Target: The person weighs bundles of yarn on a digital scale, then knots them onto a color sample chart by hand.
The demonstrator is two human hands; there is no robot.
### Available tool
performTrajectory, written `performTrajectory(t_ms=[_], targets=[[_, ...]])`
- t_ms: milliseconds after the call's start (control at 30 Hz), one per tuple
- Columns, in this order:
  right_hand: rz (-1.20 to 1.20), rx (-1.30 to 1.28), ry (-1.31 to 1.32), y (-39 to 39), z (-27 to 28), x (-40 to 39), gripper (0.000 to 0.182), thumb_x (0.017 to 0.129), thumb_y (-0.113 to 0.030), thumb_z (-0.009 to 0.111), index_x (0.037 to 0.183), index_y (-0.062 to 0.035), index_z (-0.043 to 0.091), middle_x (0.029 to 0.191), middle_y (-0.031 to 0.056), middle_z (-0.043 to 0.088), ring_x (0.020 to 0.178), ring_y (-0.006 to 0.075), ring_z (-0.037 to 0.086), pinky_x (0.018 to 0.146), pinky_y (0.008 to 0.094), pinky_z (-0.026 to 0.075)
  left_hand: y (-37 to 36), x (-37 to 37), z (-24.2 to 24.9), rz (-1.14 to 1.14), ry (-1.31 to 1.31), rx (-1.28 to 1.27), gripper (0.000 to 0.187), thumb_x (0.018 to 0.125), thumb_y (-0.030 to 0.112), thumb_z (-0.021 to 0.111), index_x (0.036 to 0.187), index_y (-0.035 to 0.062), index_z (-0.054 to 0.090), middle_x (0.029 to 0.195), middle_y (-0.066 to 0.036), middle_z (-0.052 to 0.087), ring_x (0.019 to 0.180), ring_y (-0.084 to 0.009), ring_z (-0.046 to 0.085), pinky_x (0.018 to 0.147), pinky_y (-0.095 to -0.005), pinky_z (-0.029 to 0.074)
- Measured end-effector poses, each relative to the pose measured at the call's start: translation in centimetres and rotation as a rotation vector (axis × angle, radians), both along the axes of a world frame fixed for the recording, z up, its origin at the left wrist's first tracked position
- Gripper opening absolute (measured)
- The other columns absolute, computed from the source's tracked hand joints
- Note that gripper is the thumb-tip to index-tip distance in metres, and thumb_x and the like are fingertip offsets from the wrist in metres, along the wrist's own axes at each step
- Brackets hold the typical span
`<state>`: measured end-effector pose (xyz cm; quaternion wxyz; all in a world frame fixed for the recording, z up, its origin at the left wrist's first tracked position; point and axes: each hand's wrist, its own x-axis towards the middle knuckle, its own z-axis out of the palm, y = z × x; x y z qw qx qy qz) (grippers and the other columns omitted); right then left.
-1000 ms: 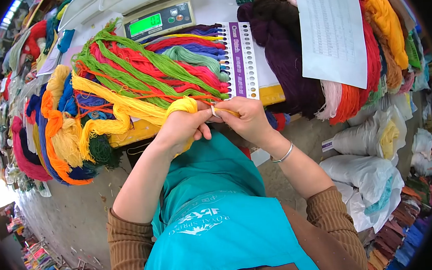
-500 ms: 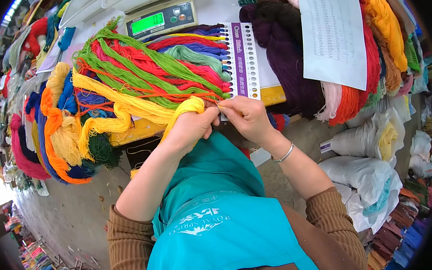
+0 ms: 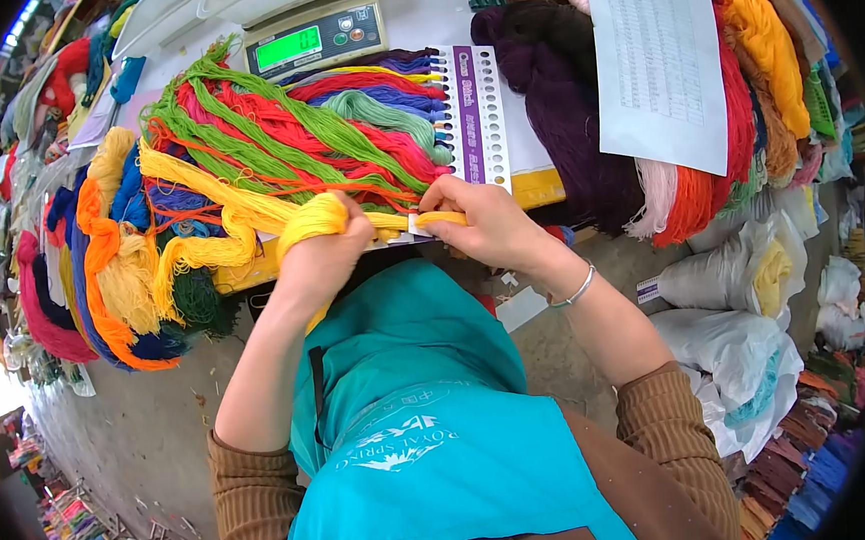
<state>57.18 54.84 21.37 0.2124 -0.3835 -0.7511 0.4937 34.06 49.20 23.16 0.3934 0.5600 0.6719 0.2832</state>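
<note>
My left hand [image 3: 325, 255] is closed around a skein of yellow embroidery thread [image 3: 311, 218], which bunches over the fingers and trails left across the table edge. From there a yellow strand runs right to my right hand [image 3: 495, 227], whose thumb and fingers pinch its looped end beside a small white piece. Just above my right hand lies a white thread card [image 3: 491, 115] with a purple printed strip and punched holes. Red, blue, mint and green threads hang from the holes along its left side, and a heap of green thread [image 3: 271, 111] spreads over them.
A scale [image 3: 314, 39] with a lit green display stands behind the threads. To the right, a printed sheet [image 3: 659, 63] rests on dark purple and other skeins [image 3: 568, 130]. Coloured bundles [image 3: 105, 243] hang off the left table edge. Plastic bags [image 3: 735, 359] sit on the right.
My hands have moved apart, the left one going left. A yellow loop now stretches between them, where before they met at the fingertips. The view has shifted slightly.
</note>
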Motion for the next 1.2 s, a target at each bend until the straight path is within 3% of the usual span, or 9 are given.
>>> performTrajectory(t_ms=[67,200,467,733,900,1000,1033,1133,1200], targets=[[0.012,0.103,-0.015,0.0,-0.1,0.0,0.019,0.088,-0.014,0.069,0.102,-0.0032,0.060,0.079,0.0111,0.068,0.074,0.0250,0.067,0.067,0.0342,0.050,-0.3,-0.4,0.8,-0.011,0.012,0.054,0.013,0.096,0.014,0.054,0.087,0.0059,0.056,0.064,0.003,0.047,0.051,-0.0064,0.043,0.047,-0.0259,0.035],[0.005,0.140,-0.075,-0.1,0.1,-0.5,0.019,0.088,-0.016,0.068,0.102,-0.0044,0.061,0.080,0.0118,0.068,0.077,0.0277,0.068,0.069,0.0365,0.051,-0.7,0.2,2.1,0.221,-0.413,-0.192,0.016,0.099,0.021,0.058,0.089,0.0085,0.056,0.065,0.003,0.048,0.049,-0.0044,0.040,0.044,-0.0225,0.032],[-0.108,0.116,-0.149,-0.6,0.6,-1.3,0.031,0.089,-0.035,0.066,0.097,-0.0047,0.061,0.081,0.0128,0.069,0.078,0.0296,0.069,0.070,0.0393,0.051,-0.9,0.5,1.3,0.214,-0.553,-0.222,0.018,0.097,0.023,0.064,0.093,0.0058,0.059,0.066,0.003,0.049,0.048,-0.0050,0.041,0.043,-0.0215,0.031],[-0.162,0.181,-0.294,-0.6,1.4,-2.4,0.040,0.086,-0.046,0.067,0.093,-0.0066,0.063,0.077,0.0157,0.069,0.075,0.0364,0.069,0.066,0.0470,0.051,-0.7,1.9,2.2,0.159,-1.062,-0.365,0.013,0.097,0.019,0.065,0.094,0.0077,0.060,0.064,0.006,0.043,0.048,-0.0033,0.033,0.042,-0.0207,0.023],[-0.187,0.264,-0.362,-0.5,0.4,-2.6,0.037,0.090,-0.043,0.067,0.092,-0.0073,0.059,0.074,0.0147,0.067,0.075,0.0354,0.067,0.064,0.0436,0.049,-0.8,3.1,4.3,0.023,-0.789,-0.480,0.030,0.103,0.032,0.050,0.087,0.0085,0.061,0.057,0.006,0.037,0.044,-0.0052,0.029,0.042,-0.0215,0.022],[-0.186,0.100,-0.279,0.2,0.2,-2.2,0.036,0.092,-0.043,0.065,0.096,-0.0076,0.059,0.072,0.0143,0.065,0.070,0.0331,0.066,0.061,0.0417,0.048,-0.2,2.9,2.3,0.101,-0.693,-0.406,0.028,0.103,0.029,0.051,0.090,0.0069,0.064,0.057,0.005,0.040,0.045,-0.0034,0.032,0.042,-0.0220,0.022],[-0.157,0.070,-0.250,0.4,0.1,-2.0,0.035,0.093,-0.041,0.065,0.098,-0.0066,0.059,0.070,0.0118,0.065,0.066,0.0269,0.065,0.059,0.0378,0.047,-0.1,3.1,1.7,0.101,-0.694,-0.405,0.028,0.103,0.029,0.051,0.090,0.0069,0.064,0.057,0.005,0.040,0.045,-0.0034,0.032,0.042,-0.0220,0.022],[-0.114,-0.101,-0.146,0.8,0.9,-1.5,0.032,0.093,-0.033,0.068,0.102,-0.0045,0.057,0.068,0.0059,0.064,0.062,0.0138,0.061,0.057,0.0295,0.044,0.4,3.9,0.1,0.038,-0.467,-0.188,0.021,0.100,0.023,0.057,0.093,0.0046,0.066,0.062,-0.001,0.053,0.052,-0.0105,0.049,0.048,-0.0269,0.036],[-0.098,-0.244,-0.068,0.9,1.1,-1.2,0.032,0.092,-0.028,0.070,0.106,-0.0033,0.056,0.068,0.0025,0.063,0.062,0.0070,0.058,0.056,0.0250,0.042,0.4,4.1,-0.7,-0.236,0.039,0.349,0.014,0.095,0.017,0.062,0.097,0.0035,0.065,0.077,-0.009,0.065,0.071,-0.0217,0.064,0.064,-0.0352,0.048]])
